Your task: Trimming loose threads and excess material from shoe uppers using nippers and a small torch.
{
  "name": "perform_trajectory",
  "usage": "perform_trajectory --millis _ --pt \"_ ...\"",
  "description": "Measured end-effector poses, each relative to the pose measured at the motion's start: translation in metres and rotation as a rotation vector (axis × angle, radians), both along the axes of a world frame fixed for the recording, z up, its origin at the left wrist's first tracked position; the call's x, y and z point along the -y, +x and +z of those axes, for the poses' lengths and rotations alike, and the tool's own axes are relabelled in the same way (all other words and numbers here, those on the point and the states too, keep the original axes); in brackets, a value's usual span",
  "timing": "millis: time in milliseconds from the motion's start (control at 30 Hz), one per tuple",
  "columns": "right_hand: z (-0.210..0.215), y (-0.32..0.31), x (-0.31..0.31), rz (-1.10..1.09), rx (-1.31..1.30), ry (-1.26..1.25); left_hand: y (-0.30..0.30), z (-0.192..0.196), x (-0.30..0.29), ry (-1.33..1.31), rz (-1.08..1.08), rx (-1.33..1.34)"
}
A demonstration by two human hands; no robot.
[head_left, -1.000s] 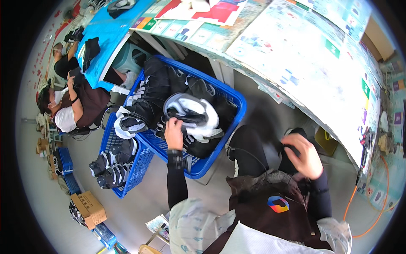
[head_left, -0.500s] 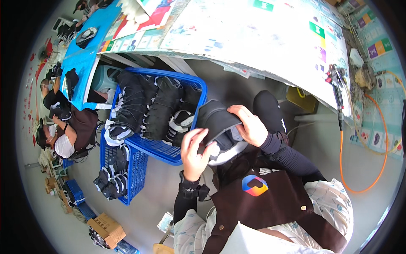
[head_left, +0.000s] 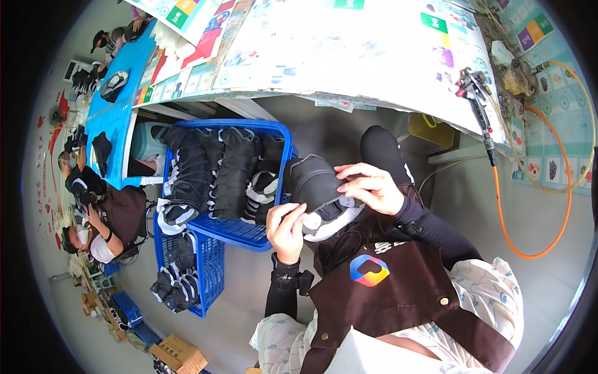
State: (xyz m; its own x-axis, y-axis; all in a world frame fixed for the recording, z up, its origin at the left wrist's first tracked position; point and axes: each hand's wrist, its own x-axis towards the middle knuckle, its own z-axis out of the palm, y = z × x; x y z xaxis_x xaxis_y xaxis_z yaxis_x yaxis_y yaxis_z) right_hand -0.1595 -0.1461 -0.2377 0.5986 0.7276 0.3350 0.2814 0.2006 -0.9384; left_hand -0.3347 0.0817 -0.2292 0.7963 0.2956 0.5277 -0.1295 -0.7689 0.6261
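Since the frame a second ago, your left hand [head_left: 286, 232] has moved from the large blue basket [head_left: 240, 233] to your lap, where your right hand [head_left: 374, 187] has joined it.

Both hands grip one black-and-white shoe upper [head_left: 311, 181] above your lap: left thumb and fingers pinched on its near-left edge, right fingers curled over its right side.

Markings: your brown apron [head_left: 405, 287] carries one multicoloured emblem [head_left: 358, 267] and white lettering, partly folded. The worktop [head_left: 349, 68] is covered with printed sheets.

Count: two blue baskets, the large one and a smaller one [head_left: 212, 268], both holding uppers, overlapped and not countable; one spray gun [head_left: 476, 109] on an orange hose [head_left: 501, 224].

Room: grey floor [head_left: 249, 293]; a blue-covered worktop [head_left: 112, 149] at left, with other people beside it.
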Motion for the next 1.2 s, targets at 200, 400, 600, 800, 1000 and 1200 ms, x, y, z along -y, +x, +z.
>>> perform_trajectory --millis 200,400,600,800,1000,1200 --pt "0.011 -0.006 -0.035 -0.235 0.297 -0.089 0.014 -0.017 -0.003 -0.089 0.147 0.015" --pt "0.001 0.001 -0.039 -0.183 0.191 -0.094 0.028 -0.009 -0.003 -0.306 0.112 -0.06" --pt "0.007 0.012 -0.041 -0.044 0.03 -0.073 0.027 0.002 -0.009 -0.368 0.033 -0.184" --pt "-0.004 0.047 -0.04 0.341 -0.606 -0.169 0.032 0.015 -0.028 -0.931 -0.096 -0.58" --pt "0.065 0.027 -0.041 0.135 0.677 -0.364 0.05 -0.001 -0.03 -1.051 -0.155 -0.462" --pt "0.076 0.06 -0.008 -0.476 0.618 -0.408 0.034 0.022 -0.017 -1.0 -0.325 -0.046"
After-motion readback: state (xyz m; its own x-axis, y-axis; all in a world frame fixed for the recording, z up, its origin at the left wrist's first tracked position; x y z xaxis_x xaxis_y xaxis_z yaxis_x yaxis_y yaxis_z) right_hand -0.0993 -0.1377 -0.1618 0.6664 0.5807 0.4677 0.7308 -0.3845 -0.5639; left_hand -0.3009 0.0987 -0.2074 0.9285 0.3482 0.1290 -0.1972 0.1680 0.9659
